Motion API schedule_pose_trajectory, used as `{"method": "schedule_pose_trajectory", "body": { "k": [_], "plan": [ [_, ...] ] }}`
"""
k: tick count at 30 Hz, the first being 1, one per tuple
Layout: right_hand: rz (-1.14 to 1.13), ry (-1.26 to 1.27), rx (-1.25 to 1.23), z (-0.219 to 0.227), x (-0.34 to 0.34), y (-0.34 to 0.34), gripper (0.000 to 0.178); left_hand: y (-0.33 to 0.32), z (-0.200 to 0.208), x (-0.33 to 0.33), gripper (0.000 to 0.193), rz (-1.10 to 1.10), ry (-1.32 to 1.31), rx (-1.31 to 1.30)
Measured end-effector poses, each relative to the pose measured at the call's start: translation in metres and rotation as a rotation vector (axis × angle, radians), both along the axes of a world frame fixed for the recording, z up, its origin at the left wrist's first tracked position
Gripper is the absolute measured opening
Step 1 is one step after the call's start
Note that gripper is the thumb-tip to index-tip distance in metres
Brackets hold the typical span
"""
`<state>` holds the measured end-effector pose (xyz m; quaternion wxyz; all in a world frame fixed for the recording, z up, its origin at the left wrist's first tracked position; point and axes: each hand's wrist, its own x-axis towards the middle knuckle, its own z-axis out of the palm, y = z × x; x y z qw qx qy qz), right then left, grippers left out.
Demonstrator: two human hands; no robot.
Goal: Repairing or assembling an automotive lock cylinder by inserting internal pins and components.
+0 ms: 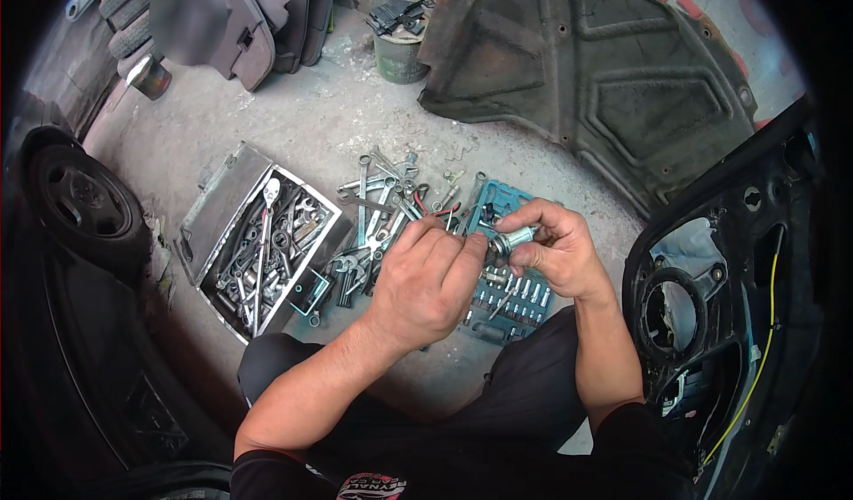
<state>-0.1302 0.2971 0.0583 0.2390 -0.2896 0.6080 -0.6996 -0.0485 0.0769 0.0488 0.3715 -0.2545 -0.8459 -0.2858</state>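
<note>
At centre frame we pinch a small metal cylinder [513, 238] in our right hand [560, 251], while our left hand [426, 278] closes its fingertips on its end. It seems mid-assembly; the blue socket set [506, 309] and wrenches [378, 198] lie below, ready.

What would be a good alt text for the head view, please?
Two bare hands, left hand and right hand, hold a small silver metal part over a concrete floor. Below lie loose wrenches, an open metal toolbox and a blue socket case.
</note>
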Motion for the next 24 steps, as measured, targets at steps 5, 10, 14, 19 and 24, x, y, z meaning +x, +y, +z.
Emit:
{"method": "schedule_pose_trajectory", "body": {
  "k": [5, 10, 14, 19, 24],
  "plan": [
    [-0.025, 0.018, -0.008, -0.003, 0.002, -0.003, 0.029, -0.001, 0.003, 0.002, 0.043, -0.003, -0.006, 0.002],
    [-0.015, 0.026, -0.005, -0.005, 0.001, -0.003, 0.028, -0.002, -0.001, 0.004, 0.037, -0.019, -0.035, 0.021],
    [-0.025, 0.024, -0.004, -0.005, 0.002, -0.006, 0.028, -0.003, 0.001, 0.007, 0.035, -0.030, -0.142, 0.075],
    [0.034, -0.072, -0.004, -0.002, -0.002, -0.003, 0.029, -0.006, 0.006, 0.004, 0.033, -0.011, -0.022, -0.038],
    [0.021, -0.143, 0.007, -0.001, 0.001, -0.008, 0.034, -0.004, 0.008, 0.003, 0.031, 0.011, 0.061, -0.149]
  ]
}}
